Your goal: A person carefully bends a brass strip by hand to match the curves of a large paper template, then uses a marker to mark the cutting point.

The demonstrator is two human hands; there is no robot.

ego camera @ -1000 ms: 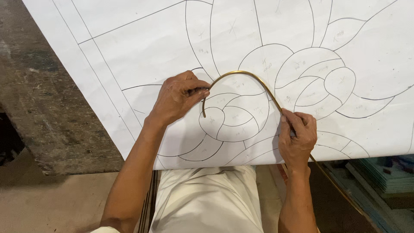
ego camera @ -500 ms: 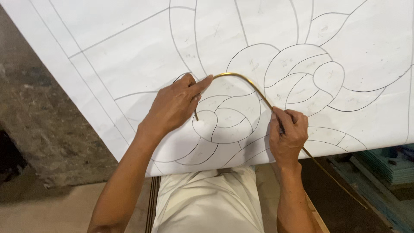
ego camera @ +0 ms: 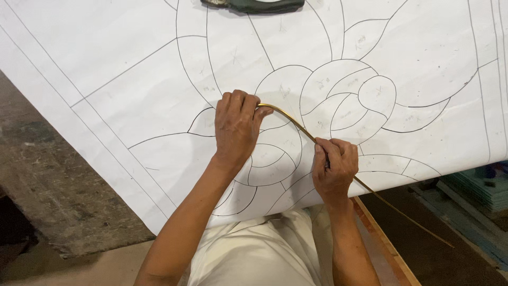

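I see the left hand (ego camera: pixel 236 127) and right hand (ego camera: pixel 333 168) both clamped on the brass strip (ego camera: pixel 288 117) — bend's flatter than 1 s ago, tail now trailing off the pattern sheet (ego camera: pixel 106 79) near-right.

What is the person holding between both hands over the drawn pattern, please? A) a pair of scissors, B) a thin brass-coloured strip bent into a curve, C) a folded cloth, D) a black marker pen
B: the left hand and right hand both grip a thin brass-coloured strip that arcs between them over the white pattern sheet, its free end trailing past the table edge.
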